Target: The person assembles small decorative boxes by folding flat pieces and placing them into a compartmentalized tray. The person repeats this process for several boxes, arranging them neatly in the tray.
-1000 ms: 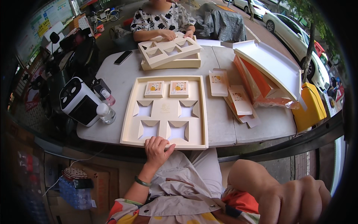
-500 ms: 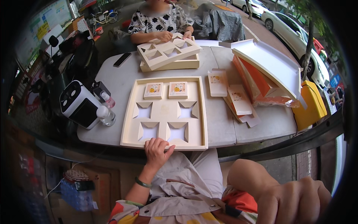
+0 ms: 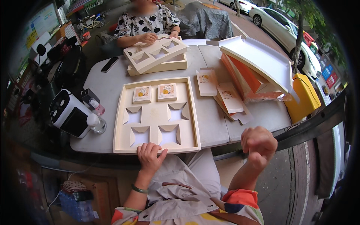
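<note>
The near rim of a shallow cream box [image 3: 154, 119] is touched by the left hand [image 3: 150, 156], and the right hand [image 3: 259, 147], fingers curled, is held near the table [image 3: 210, 129]. Two small flower-printed boxes [image 3: 167, 92] are set along the far side, above four exposed wells; opposite, a cream insert [image 3: 146, 61] is handled by another person [image 3: 148, 24].

An outdoor roadside spot: beyond the right edge of the surface [image 3: 214, 132], a white car [image 3: 275, 32] stands parked by a tree [image 3: 299, 41]; past its far left corner are a bicycle [image 3: 90, 22] and dark scooter [image 3: 62, 69].
</note>
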{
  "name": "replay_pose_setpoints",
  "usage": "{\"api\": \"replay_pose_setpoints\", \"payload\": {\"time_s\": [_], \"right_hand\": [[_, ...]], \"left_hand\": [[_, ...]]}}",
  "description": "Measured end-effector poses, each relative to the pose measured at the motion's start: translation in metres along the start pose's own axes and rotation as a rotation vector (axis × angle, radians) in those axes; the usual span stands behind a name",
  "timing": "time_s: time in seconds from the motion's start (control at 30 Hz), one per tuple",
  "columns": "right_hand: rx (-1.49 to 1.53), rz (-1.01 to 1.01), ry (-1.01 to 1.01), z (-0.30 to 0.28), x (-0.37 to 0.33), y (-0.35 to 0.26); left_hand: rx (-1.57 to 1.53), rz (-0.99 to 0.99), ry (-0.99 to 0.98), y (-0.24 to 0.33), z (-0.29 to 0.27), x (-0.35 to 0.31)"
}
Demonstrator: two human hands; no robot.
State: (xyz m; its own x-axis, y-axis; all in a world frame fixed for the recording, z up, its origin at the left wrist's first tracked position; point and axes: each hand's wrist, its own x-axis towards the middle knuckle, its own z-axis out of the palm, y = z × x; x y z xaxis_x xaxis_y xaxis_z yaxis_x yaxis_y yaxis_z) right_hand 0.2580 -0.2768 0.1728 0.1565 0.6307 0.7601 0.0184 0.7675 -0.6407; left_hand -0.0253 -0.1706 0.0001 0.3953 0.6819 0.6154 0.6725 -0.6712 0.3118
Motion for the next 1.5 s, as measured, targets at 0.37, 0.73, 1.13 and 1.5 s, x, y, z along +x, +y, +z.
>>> {"api": "replay_pose_setpoints", "payload": {"time_s": [0.37,0.73,1.13,1.5], "right_hand": [[-1.559,0.367,0.078,-0.126,-0.075,0.179],[-1.481,0.337,0.119,-0.123,-0.057,0.183],[-0.92,-0.036,0.78,-0.108,-0.025,0.11],[0.161,0.613,0.778,0.035,-0.071,0.127]], "left_hand": [[0.018,0.001,-0.03,-0.002,0.001,-0.001],[0.032,0.003,-0.023,0.0,-0.001,-0.001],[0.021,0.006,-0.005,-0.001,0.0,-0.001],[-0.302,-0.125,-0.104,0.008,-0.019,0.012]]}}
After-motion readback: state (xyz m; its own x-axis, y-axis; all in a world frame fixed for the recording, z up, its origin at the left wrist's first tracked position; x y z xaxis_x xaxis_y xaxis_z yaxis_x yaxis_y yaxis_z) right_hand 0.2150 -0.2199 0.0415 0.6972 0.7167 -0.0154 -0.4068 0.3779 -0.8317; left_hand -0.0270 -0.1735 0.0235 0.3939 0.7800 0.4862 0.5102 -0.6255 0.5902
